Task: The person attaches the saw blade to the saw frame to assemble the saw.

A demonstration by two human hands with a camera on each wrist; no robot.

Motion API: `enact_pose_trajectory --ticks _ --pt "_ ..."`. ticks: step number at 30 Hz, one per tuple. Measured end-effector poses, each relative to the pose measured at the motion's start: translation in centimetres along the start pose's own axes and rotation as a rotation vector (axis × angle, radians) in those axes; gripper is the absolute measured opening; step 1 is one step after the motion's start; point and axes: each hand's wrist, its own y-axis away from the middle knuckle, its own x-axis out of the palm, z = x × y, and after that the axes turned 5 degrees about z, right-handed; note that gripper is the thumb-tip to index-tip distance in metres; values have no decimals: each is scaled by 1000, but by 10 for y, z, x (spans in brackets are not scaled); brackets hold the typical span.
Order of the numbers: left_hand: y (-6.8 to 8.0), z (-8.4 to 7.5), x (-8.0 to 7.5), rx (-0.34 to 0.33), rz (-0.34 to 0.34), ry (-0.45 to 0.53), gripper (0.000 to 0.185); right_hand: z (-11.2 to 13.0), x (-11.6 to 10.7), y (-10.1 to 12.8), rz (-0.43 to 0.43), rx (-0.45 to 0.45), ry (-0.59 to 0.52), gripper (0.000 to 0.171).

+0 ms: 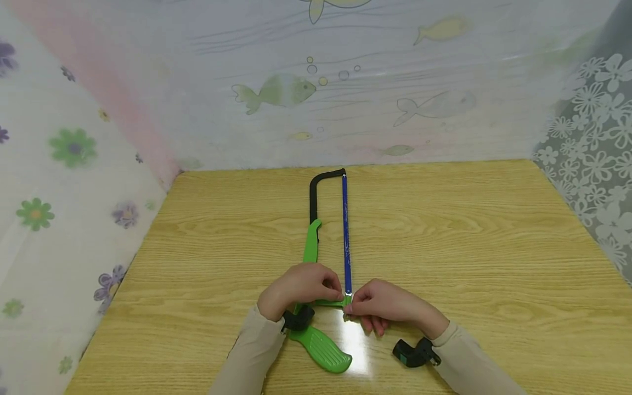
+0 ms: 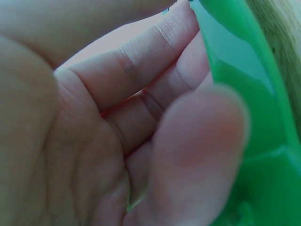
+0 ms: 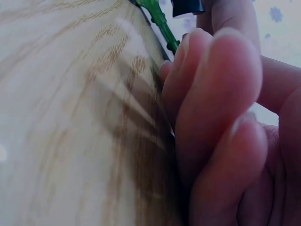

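Note:
A hacksaw with a black and green frame [image 1: 311, 244] lies flat on the wooden table, its blue blade [image 1: 346, 236] running down the right side. My left hand [image 1: 303, 285] lies over the lower frame, thumb and fingertips at the green arm by the blade's near end. In the left wrist view its fingers curl against the green plastic [image 2: 240, 70]. With thumb and index finger, my right hand [image 1: 390, 304] pinches the small fitting below the blade. Its other fingers hang near the tabletop. Fingers mostly hide that fitting. The green handle [image 1: 323, 351] points toward me.
The wood-grained table [image 1: 469, 236] ends at a fish-patterned sheet [image 1: 355, 109] behind. Flowered sheets [image 1: 74, 219] hang on the left and right. Black wrist cameras [image 1: 415, 352] sit at both wrists, the left one over the saw's handle.

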Motion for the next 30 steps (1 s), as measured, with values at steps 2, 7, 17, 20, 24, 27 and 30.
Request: enact_pose_trajectory --ticks 2,7,17,20,24,27,30 --pt "0 0 0 0 1 5 9 0 0 0 -1 1 -4 39" --pt "1 -1 -1 1 2 13 9 1 0 0 -4 1 2 39" --pt "2 -2 -1 -1 1 21 9 2 0 1 2 -3 -9 40" --pt "1 -2 -1 -4 -1 17 9 3 0 2 1 -10 -4 41" --pt "1 -2 -1 -5 -3 13 9 3 0 2 0 -17 2 42" --pt "1 -2 -1 -3 -1 14 9 2 0 2 3 -15 -4 42" --pt "2 -2 -2 -5 -1 12 9 2 -1 2 4 -15 -11 41"
